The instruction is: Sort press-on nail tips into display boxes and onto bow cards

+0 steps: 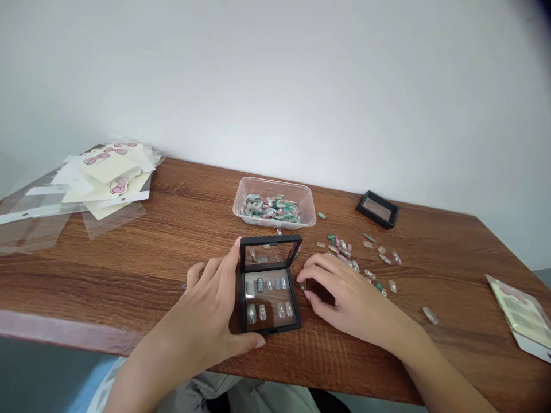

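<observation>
Though open — case (271, 267) in left hand (210, 312)

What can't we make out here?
Head view:
Small piece at right hand: hand partly covers it; pinched or touched, unclear.
Shapes in raised lid window: too small; reflections or pieces behind, unclear.
Lower pieces in clear tub: buried under upper pieces.
Plastic sleeves: cut off by left edge.
Card packet: cut off by right edge.

Left hand (210, 310) spans wide, thumb stretched from the fingers, while right hand (344, 289) curls into a pinch
</observation>
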A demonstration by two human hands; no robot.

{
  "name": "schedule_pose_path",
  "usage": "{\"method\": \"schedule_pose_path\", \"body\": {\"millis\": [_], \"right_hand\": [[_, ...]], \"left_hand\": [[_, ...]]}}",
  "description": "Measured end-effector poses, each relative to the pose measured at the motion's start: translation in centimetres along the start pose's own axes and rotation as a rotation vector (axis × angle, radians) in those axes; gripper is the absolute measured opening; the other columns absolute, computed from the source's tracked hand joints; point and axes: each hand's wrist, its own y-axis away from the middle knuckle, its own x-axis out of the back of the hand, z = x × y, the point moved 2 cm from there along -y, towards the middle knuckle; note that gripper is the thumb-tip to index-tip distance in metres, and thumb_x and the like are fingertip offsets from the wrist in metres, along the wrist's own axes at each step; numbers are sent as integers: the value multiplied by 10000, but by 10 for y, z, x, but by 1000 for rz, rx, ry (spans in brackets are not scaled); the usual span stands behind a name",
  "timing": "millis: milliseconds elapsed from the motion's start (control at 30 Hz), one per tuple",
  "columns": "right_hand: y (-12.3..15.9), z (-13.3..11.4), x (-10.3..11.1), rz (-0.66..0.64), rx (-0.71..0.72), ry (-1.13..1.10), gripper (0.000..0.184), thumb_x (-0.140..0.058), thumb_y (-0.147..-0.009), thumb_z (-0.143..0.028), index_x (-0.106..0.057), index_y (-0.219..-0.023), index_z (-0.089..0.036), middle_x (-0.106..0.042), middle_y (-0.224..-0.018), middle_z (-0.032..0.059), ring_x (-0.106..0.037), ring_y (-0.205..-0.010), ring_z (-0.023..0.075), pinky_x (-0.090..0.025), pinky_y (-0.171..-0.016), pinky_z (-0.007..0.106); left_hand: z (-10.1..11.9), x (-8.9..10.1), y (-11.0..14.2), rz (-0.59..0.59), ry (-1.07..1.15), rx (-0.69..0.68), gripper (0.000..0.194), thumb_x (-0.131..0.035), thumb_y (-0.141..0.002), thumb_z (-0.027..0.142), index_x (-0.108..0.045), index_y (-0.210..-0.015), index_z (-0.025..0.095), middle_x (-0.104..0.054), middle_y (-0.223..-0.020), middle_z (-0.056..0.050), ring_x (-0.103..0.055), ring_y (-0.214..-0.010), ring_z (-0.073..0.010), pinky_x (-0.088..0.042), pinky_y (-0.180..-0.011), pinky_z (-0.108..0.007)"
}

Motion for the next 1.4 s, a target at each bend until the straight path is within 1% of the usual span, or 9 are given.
{"method": "schedule_pose_path", "body": {"millis": [67, 167, 333, 533, 700, 800, 867, 1100, 1400], "right_hand": [[0, 2, 0, 11, -20, -2, 173, -619, -926, -145, -596, -1066, -245, -638, -1081, 46, -604, -1008, 237, -492, -867, 398], [0, 5, -1, 29, -38, 25, 143, -657, -920, -182, -598, -1037, -239, -643, -1064, 47, -611, -1003, 247, -498, -870, 408], [0, 7, -1, 43, -64, 64, 96, -663, -922, -183, -602, -977, -232, -642, -1015, 40, -623, -971, 244, -503, -851, 395], [0, 9, -3, 58, -48, 66, 66, -634, -933, -165, -612, -950, -226, -657, -968, 35, -626, -921, 233, -507, -828, 389], [0, 3, 2, 122, -14, -99, 93, -636, -922, -150, -629, -965, -232, -666, -961, 33, -624, -878, 201, -507, -774, 338], [1, -7, 3, 124, 29, -223, 107, -660, -912, -164, -645, -988, -238, -668, -957, 26, -625, -853, 178, -503, -746, 305], [1, -14, -1, 121, 62, -250, 98, -667, -910, -176, -655, -987, -236, -667, -928, 25, -622, -838, 175, -496, -725, 296], [-4, -31, -18, 145, 132, -143, 60, -655, -881, -160, -671, -920, -203, -627, -800, 16, -563, -746, 176, -422, -627, 284], [-5, -30, -23, 148, 134, -72, 57, -641, -885, -161, -669, -909, -204, -635, -807, 21, -558, -742, 174, -418, -630, 282]], "left_hand": [[0, 0, 0, -3, -2, 0, 1429, -800, -728, 540, 304, -1544, 142, -537, -1376, -253, -524, -1231, -430, -364, -1006, -606], [1, 1, -1, -7, 1, 8, 1411, -796, -739, 528, 296, -1549, 152, -541, -1374, -245, -533, -1216, -416, -373, -1000, -594], [2, 2, -2, 3, -12, -2, 1423, -789, -742, 554, 314, -1541, 143, -529, -1389, -264, -533, -1213, -425, -375, -997, -603], [3, 0, -1, -2, -24, -1, 1432, -800, -735, 539, 307, -1543, 124, -521, -1398, -267, -529, -1217, -421, -373, -1008, -595], [4, -3, -2, 8, 11, -9, 1445, -806, -725, 551, 311, -1548, 146, -529, -1389, -242, -513, -1250, -417, -341, -1051, -611], [7, -3, -4, 18, 32, -10, 1469, -823, -709, 546, 315, -1547, 145, -541, -1365, -237, -529, -1225, -417, -352, -1037, -611], [9, -3, -5, 24, 37, -14, 1475, -827, -703, 551, 310, -1547, 140, -550, -1346, -238, -537, -1205, -415, -362, -1023, -609], [11, -4, -7, 29, 34, -29, 1460, -829, -692, 568, 255, -1555, 109, -540, -1350, -259, -531, -1211, -421, -378, -1002, -605], [13, -3, -7, 39, 42, -36, 1450, -829, -697, 551, 251, -1558, 107, -552, -1341, -259, -547, -1198, -420, -380, -1002, -601]]}}
